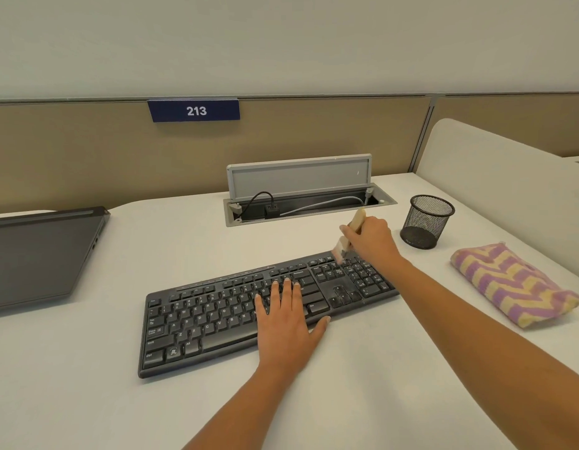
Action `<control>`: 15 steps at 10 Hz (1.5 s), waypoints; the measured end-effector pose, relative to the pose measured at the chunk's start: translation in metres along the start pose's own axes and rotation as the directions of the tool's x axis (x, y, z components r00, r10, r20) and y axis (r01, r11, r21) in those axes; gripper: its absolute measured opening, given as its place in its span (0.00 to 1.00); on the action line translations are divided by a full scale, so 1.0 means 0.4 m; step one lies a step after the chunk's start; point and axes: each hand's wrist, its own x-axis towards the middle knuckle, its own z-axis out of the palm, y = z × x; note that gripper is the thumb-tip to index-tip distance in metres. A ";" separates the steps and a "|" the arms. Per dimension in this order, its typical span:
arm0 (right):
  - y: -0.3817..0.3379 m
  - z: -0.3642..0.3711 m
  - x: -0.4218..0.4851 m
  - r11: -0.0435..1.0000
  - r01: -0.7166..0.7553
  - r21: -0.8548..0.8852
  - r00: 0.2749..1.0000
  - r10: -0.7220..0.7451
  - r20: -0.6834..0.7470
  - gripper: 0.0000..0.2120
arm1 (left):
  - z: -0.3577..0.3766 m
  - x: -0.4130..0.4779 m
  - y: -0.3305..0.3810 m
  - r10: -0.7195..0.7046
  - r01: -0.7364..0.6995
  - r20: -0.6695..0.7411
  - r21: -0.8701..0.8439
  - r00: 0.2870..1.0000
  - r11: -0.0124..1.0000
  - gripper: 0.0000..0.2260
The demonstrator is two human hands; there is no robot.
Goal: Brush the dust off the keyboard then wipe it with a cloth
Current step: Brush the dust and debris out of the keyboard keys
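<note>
Cup (427, 222) and cloth (515, 284) sit near right hand (370, 237) gripping brush (342, 245), seemingly touching keyboard (216, 319); left hand (286, 323) presses flat.

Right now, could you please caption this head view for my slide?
Left hand flat on the keyboard, right hand holding a brush to its keypad, cloth aside.

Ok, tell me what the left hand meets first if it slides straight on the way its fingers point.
Beyond the keyboard comes bare desk, then probably the open cable box; the left hand looks clear of the brush.
</note>
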 end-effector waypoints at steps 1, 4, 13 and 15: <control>-0.009 0.006 -0.025 0.995 -0.026 -0.094 0.999 0.029 0.037 0.17 | 0.001 0.000 0.001 -0.006 0.006 0.003 -0.007 1.000 1.000 0.47; -0.022 -0.039 -0.047 0.980 -0.047 -0.191 0.935 0.110 0.337 0.13 | 0.002 0.001 0.002 -0.001 0.001 -0.006 -0.009 1.000 1.000 0.52; 0.018 -0.070 -0.103 0.998 -0.060 0.014 0.955 0.054 0.290 0.15 | 0.000 0.001 0.002 -0.005 0.005 0.001 0.008 1.000 1.000 0.48; 0.013 -0.019 -0.116 0.970 0.029 0.240 0.990 -0.062 0.130 0.17 | 0.003 0.002 0.002 -0.007 0.007 -0.006 0.013 1.000 1.000 0.48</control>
